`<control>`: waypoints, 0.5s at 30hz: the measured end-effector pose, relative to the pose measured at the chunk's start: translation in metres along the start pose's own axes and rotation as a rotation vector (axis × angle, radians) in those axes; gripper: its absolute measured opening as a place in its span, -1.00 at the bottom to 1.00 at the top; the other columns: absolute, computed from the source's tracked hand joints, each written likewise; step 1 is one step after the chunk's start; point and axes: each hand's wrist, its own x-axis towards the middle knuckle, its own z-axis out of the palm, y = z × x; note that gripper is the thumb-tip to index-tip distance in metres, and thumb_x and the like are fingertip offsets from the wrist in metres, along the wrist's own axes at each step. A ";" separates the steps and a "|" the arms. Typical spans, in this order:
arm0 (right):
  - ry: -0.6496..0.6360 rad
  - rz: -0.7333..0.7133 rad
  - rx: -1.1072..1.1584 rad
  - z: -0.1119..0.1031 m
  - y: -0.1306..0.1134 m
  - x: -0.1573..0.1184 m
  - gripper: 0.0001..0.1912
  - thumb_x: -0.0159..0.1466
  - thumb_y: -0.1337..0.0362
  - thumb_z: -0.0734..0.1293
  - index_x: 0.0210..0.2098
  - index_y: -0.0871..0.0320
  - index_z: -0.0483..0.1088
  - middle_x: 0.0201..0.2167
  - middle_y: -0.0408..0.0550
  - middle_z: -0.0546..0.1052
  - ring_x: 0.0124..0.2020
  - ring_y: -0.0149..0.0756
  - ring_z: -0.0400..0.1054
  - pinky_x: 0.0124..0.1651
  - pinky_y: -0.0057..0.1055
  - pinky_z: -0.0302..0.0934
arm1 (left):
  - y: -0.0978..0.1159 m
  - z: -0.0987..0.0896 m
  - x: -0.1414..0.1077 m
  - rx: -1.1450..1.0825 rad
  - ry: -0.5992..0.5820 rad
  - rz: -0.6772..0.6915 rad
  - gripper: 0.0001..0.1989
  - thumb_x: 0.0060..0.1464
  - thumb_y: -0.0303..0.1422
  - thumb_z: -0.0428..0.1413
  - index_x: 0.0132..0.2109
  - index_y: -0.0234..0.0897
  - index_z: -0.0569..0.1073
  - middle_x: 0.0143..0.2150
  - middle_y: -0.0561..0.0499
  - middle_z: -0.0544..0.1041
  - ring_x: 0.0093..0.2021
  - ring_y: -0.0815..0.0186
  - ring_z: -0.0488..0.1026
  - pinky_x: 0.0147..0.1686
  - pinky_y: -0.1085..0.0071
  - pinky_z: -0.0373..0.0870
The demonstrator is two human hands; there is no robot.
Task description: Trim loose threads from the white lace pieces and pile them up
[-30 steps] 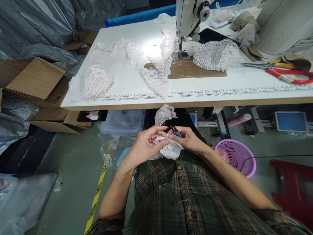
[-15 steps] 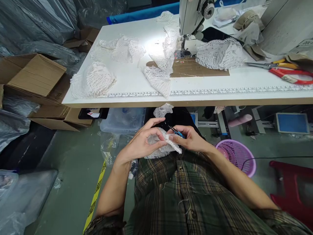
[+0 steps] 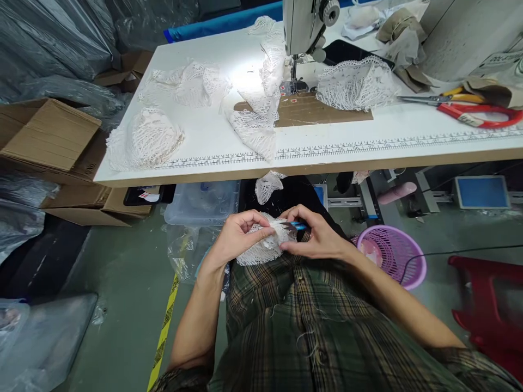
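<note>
Over my lap, my left hand (image 3: 244, 234) pinches a piece of white lace (image 3: 261, 251) between thumb and fingers. My right hand (image 3: 316, 234) is closed around small blue-handled thread snips (image 3: 298, 225), whose dark blades point left across the lace. The right thumb rests at the lace's right edge. Just beyond my hands, another scrap of white lace (image 3: 268, 187) hangs below the table's front edge.
A sewing machine (image 3: 304, 32) stands on the white table (image 3: 204, 159), with lace pieces (image 3: 157, 136) around it. Red-handled scissors (image 3: 478, 115) lie at the right. Below are a purple basket (image 3: 419, 272), a red stool (image 3: 469, 321) and cardboard boxes (image 3: 53, 136).
My left fingers have come down and closed on the lace. The snips have turned to lie more level over it, and the lace has been shifted in my hands. The view has moved slightly.
</note>
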 end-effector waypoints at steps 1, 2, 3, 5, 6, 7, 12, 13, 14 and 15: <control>0.011 -0.041 -0.076 0.003 0.000 0.000 -0.62 0.06 0.18 0.48 -0.26 0.09 0.24 -0.20 -0.03 0.48 -0.21 -0.24 0.36 -0.16 -0.32 0.22 | 0.000 0.000 0.000 0.001 0.003 0.005 -0.85 -0.08 -0.39 0.33 -0.43 -0.33 0.51 -0.43 0.04 0.52 -0.45 0.43 0.41 -0.44 0.51 0.34; 0.028 -0.074 -0.142 0.006 0.001 0.000 -0.62 0.05 0.18 0.49 -0.27 0.09 0.24 -0.21 -0.02 0.48 -0.20 -0.22 0.37 -0.15 -0.31 0.22 | 0.001 0.000 0.000 0.004 0.005 0.013 -0.86 -0.08 -0.38 0.33 -0.43 -0.33 0.51 -0.43 0.05 0.52 -0.45 0.43 0.41 -0.43 0.51 0.35; 0.050 -0.096 -0.189 0.009 0.001 0.001 -0.65 0.06 0.20 0.47 -0.29 0.09 0.25 -0.23 -0.02 0.48 -0.20 -0.21 0.37 -0.16 -0.31 0.22 | 0.001 0.000 0.000 0.010 0.005 0.022 -0.85 -0.08 -0.38 0.32 -0.43 -0.33 0.51 -0.43 0.04 0.53 -0.45 0.43 0.41 -0.43 0.50 0.35; 0.083 -0.099 -0.217 0.013 0.003 0.001 -0.76 0.08 0.29 0.42 -0.32 0.10 0.28 -0.29 -0.04 0.49 -0.25 -0.24 0.36 -0.20 -0.33 0.21 | 0.002 -0.001 -0.001 0.031 -0.001 0.037 -0.84 -0.06 -0.35 0.32 -0.42 -0.33 0.52 -0.43 0.04 0.53 -0.46 0.42 0.41 -0.44 0.49 0.34; 0.096 -0.079 -0.198 0.014 0.004 0.001 -0.82 0.08 0.33 0.39 -0.34 0.11 0.30 -0.33 -0.07 0.48 -0.29 -0.26 0.35 -0.22 -0.34 0.21 | 0.002 -0.001 -0.002 0.045 -0.006 0.042 -0.83 -0.05 -0.33 0.32 -0.42 -0.33 0.51 -0.42 0.03 0.53 -0.45 0.42 0.41 -0.45 0.49 0.34; 0.105 -0.041 -0.159 0.014 0.005 0.000 -0.86 0.09 0.36 0.36 -0.37 0.12 0.31 -0.37 -0.10 0.47 -0.34 -0.30 0.33 -0.26 -0.37 0.20 | 0.003 -0.002 -0.002 0.063 -0.014 0.046 -0.82 -0.05 -0.32 0.32 -0.42 -0.32 0.52 -0.42 0.02 0.53 -0.45 0.41 0.40 -0.46 0.49 0.33; 0.074 0.224 0.139 0.011 0.002 -0.003 -0.80 0.22 0.19 0.32 -0.47 0.17 0.40 -0.57 -0.18 0.37 -0.54 -0.44 0.17 -0.48 -0.47 0.08 | 0.003 -0.006 -0.004 0.161 -0.035 0.075 -0.84 -0.06 -0.33 0.32 -0.38 -0.31 0.54 -0.34 0.00 0.54 -0.57 0.53 0.20 -0.61 0.53 0.13; 0.076 0.242 0.178 0.010 0.001 -0.003 -0.76 0.22 0.16 0.33 -0.48 0.18 0.42 -0.58 -0.18 0.38 -0.54 -0.43 0.17 -0.48 -0.47 0.09 | 0.003 -0.007 -0.004 0.162 -0.036 0.081 -0.85 -0.05 -0.34 0.32 -0.38 -0.31 0.54 -0.33 0.00 0.54 -0.60 0.56 0.13 -0.63 0.53 0.07; 0.083 0.247 0.208 0.009 0.000 -0.003 -0.75 0.21 0.14 0.35 -0.49 0.18 0.44 -0.57 -0.16 0.40 -0.53 -0.42 0.19 -0.47 -0.46 0.11 | 0.003 -0.008 -0.004 0.155 -0.037 0.083 -0.85 -0.05 -0.34 0.31 -0.39 -0.32 0.53 -0.32 0.00 0.54 -0.62 0.57 0.07 -0.65 0.53 0.03; 0.093 0.245 0.230 0.009 -0.001 -0.003 -0.76 0.19 0.14 0.36 -0.48 0.18 0.47 -0.56 -0.15 0.43 -0.50 -0.40 0.22 -0.45 -0.45 0.13 | 0.002 -0.009 -0.004 0.145 -0.038 0.080 -0.85 -0.04 -0.35 0.31 -0.40 -0.32 0.52 -0.32 0.00 0.54 -0.63 0.58 0.03 -0.66 0.53 -0.01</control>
